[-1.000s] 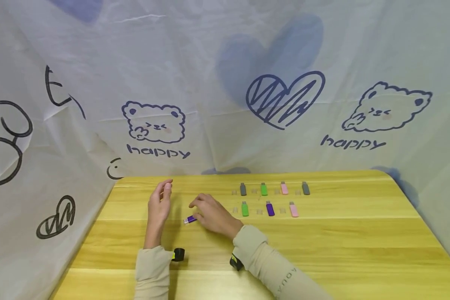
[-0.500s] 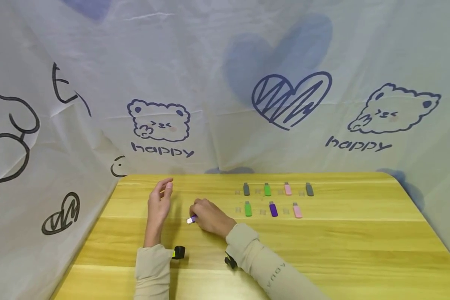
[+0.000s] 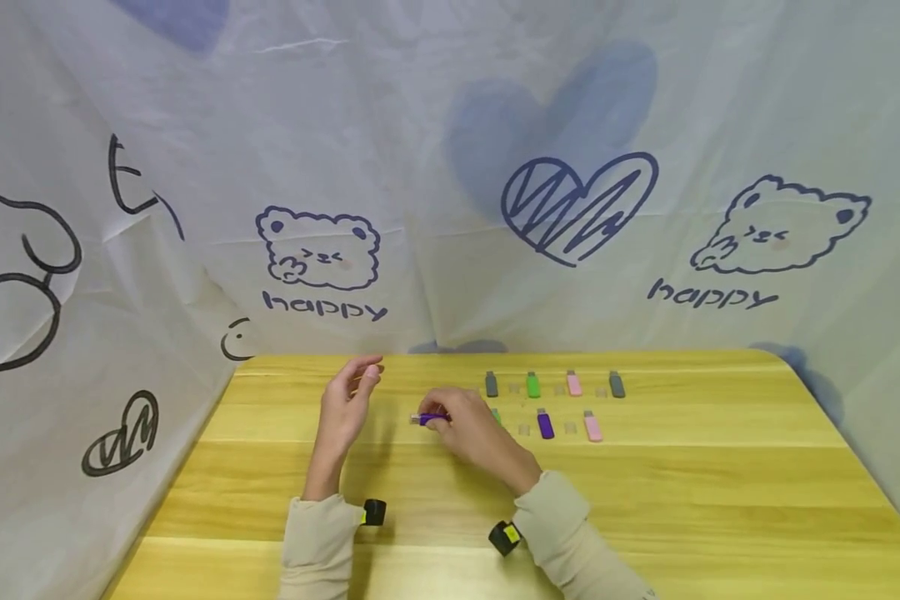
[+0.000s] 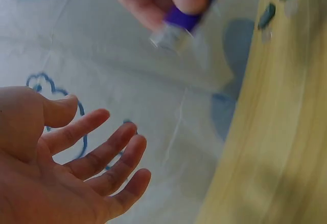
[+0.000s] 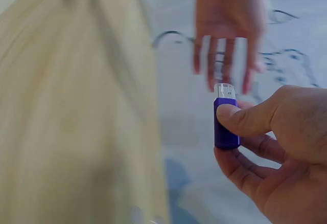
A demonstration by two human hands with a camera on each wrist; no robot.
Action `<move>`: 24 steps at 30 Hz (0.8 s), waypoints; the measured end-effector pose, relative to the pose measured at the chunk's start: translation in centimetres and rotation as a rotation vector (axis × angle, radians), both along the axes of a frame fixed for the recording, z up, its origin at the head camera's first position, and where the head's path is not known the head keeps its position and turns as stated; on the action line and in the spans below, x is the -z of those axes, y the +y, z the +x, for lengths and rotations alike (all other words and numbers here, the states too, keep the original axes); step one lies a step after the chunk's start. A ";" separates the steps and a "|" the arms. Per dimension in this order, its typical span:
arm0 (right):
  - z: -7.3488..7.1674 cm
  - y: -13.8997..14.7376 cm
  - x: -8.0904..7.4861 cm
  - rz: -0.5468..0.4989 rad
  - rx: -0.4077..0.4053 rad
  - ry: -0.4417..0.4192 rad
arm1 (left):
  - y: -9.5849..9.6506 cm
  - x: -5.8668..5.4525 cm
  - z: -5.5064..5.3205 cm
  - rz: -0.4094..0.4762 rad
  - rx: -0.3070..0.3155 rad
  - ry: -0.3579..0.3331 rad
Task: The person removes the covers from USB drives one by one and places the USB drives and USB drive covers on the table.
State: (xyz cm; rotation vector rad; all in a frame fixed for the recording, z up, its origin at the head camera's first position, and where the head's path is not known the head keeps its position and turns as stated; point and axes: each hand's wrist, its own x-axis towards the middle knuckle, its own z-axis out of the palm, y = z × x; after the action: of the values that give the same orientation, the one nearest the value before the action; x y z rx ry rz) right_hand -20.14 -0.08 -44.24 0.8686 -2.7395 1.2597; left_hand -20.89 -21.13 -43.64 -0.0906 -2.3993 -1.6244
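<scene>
A purple USB stick [image 5: 225, 132] with a clear cap [image 5: 225, 91] over its plug is pinched between the thumb and fingers of my right hand [image 3: 476, 429]. In the head view the capped end points left, toward my left hand [image 3: 347, 408]. That hand is raised with its fingers spread and holds nothing; the left wrist view shows its bare palm [image 4: 56, 188]. Right of and behind my right hand, USB sticks lie in two rows: grey [image 3: 491, 384], green [image 3: 532, 385], pink [image 3: 573, 383] and another grey one [image 3: 617, 385] at the back, purple [image 3: 545, 424] and pink [image 3: 592, 427] in front.
Small clear caps [image 3: 523, 430] lie on the wooden table [image 3: 682, 483] beside the sticks. A green stick [image 3: 496, 414] in the front row is partly hidden by my right hand. A white cloth [image 3: 435, 167] with drawings hangs behind the table.
My right hand has closed its fingers on the purple USB stick, lifted it and moved right and slightly back. My left hand has shifted a little to the right, still holding nothing.
</scene>
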 end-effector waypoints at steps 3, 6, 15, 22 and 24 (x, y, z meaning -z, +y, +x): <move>0.9 2.3 -1.2 -0.069 0.025 0.027 | 1.3 -0.4 0.1 -0.006 0.057 0.044; 1.8 4.3 -2.2 -0.133 0.052 0.071 | 2.7 -0.8 0.4 0.006 0.128 0.065; 3.2 8.0 -2.3 -0.239 0.164 0.146 | 6.6 -1.9 1.9 0.030 0.410 0.040; 3.1 8.7 -2.0 -0.293 0.165 0.150 | 8.8 -1.4 2.2 0.015 0.453 0.002; 3.1 8.7 -2.2 -0.298 0.170 0.144 | 9.2 -1.3 2.2 0.021 0.437 0.014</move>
State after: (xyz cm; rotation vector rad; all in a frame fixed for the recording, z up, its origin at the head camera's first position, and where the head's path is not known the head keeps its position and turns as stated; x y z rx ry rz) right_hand -17.06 8.64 -42.09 0.6557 -2.3753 1.4559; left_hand -18.68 -11.97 -42.38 -0.6619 -2.4716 -1.8100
